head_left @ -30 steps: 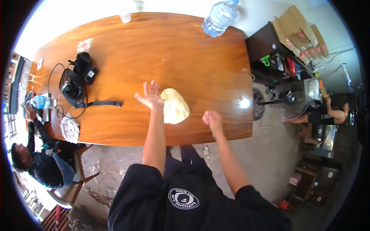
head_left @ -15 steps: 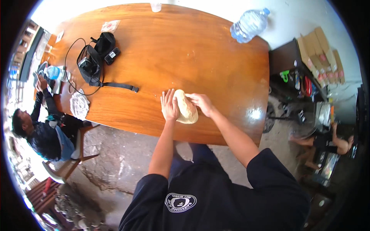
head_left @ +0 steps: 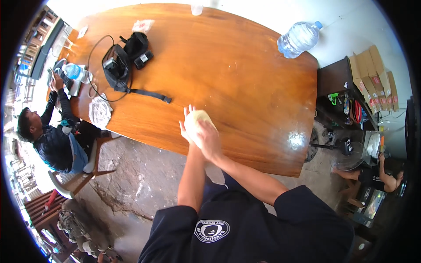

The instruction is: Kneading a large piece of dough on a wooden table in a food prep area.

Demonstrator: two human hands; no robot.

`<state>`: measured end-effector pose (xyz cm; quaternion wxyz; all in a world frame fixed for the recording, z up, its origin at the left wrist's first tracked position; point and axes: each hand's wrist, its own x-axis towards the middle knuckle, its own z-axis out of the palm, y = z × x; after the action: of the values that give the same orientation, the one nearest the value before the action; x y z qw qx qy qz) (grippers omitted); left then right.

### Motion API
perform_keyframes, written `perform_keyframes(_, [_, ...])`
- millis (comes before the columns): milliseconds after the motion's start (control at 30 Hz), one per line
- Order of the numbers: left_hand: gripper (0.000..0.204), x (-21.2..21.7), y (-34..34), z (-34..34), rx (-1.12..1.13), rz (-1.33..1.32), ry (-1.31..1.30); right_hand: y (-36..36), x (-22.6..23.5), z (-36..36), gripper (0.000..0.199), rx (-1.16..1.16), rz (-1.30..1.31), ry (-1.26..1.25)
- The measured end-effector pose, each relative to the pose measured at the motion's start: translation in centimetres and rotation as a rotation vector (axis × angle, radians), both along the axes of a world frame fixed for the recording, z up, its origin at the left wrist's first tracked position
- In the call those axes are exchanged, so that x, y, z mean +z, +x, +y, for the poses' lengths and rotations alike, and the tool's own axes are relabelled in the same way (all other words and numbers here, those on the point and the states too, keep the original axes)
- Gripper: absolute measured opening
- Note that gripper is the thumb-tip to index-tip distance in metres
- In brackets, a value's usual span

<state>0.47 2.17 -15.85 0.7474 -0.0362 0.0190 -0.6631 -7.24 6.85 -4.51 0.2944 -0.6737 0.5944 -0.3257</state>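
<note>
A pale, rounded lump of dough (head_left: 195,117) is between my two hands, over the near part of the wooden table (head_left: 245,70). My left hand (head_left: 185,129) is under it and on its left side, with fingertips showing beyond its edge. My right hand (head_left: 209,139) lies across the top of the dough and presses it against the left palm. The two wrists come close together. Much of the left palm and the underside of the dough are hidden.
A black strapped pouch (head_left: 116,72) with a cable lies at the left. A crumpled plastic bag (head_left: 100,111) is near the left edge. A large water bottle (head_left: 300,39) stands far right. A seated person (head_left: 55,140) holds a phone at the left; a fan (head_left: 348,155) stands at the right.
Before, the dough lay elongated on the table with a hand on each side. Now it is rounder and between my palms, the right hand crossed over on top. The view has shifted slightly.
</note>
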Motion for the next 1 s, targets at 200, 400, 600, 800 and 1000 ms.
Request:
perform_keyframes(200, [0.05, 11.5, -3.0, 4.5, -0.137, 0.088, -0.125, -1.0, 17.1, 0.7, 0.052, 0.432, 0.136, -0.151])
perform_keyframes(400, [0.036, 26.1, -3.8, -2.6, -0.353, 0.278, -0.382, -13.0, 28.2, 0.6, 0.043, -0.449, -0.619, -0.493])
perform_keyframes(600, [0.032, 32.1, -10.7, 0.9, -0.675, 0.322, -0.289, -7.8, 22.6, 4.7, 0.059, -0.485, -0.952, -0.444])
perform_keyframes(800, [0.043, 34.9, -14.5, 3.7, -0.638, -0.522, -0.405, -11.5, 21.8, 8.7, 0.061, -0.352, -1.846, -0.239])
perform_keyframes(1000, [0.076, 36.7, -18.0, 4.9, 0.326, -1.396, -1.014, -14.8, 20.6, 11.2, 0.062, -0.067, -2.04, -0.284])
